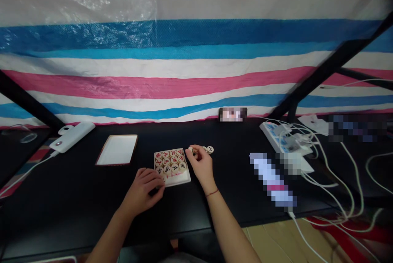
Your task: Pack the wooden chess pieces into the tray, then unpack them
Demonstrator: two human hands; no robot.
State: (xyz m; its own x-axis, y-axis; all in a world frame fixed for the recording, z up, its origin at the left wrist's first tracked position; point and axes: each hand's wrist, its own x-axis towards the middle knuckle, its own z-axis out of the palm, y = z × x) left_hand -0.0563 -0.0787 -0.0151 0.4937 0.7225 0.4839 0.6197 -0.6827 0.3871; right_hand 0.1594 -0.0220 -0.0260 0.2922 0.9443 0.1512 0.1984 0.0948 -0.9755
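Note:
A small white tray on the black table holds several round wooden chess pieces with red and black characters. My left hand rests curled at the tray's near-left corner, fingers touching its edge. My right hand hovers at the tray's right side, fingers pinched on a round piece. Two loose pieces lie on the table just beyond that hand.
An empty white lid with a brown rim lies left of the tray. A white power bank with cable sits far left. A power strip and tangled white cables fill the right side. Striped tarp hangs behind.

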